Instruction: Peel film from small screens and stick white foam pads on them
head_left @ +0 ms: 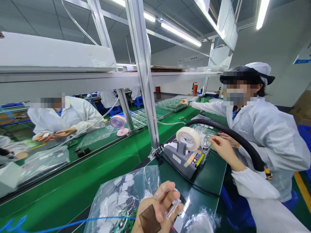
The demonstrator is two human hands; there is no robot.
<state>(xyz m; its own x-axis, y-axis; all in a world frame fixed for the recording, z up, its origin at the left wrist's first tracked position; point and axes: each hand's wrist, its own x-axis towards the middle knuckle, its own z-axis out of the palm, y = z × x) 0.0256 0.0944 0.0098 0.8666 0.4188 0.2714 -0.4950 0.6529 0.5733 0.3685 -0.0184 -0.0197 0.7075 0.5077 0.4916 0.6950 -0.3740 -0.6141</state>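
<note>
Low in the view, my left hand (159,207) is turned palm up with its fingers curled. Clear film covers some fingertips, and a small pale item between them is too unclear to name. A brown square piece (150,219) lies against the palm. Further forward on the right, my right hand (227,152) has its fingers pressed together beside the tape dispenser (181,158); whatever is between the tips is too small to make out. A roll of cream tape (188,138) sits on that dispenser. Left of my left hand lies a clear bag (143,176) of white pieces with thin wires.
A co-worker in white (269,129) sits close on the right, behind a black flexible hose (233,136). The metal post (145,81) and shelf (73,79) rise ahead. Across the green bench are a pink fan (118,122) and another worker (70,113). A blue cord (80,222) runs leftward.
</note>
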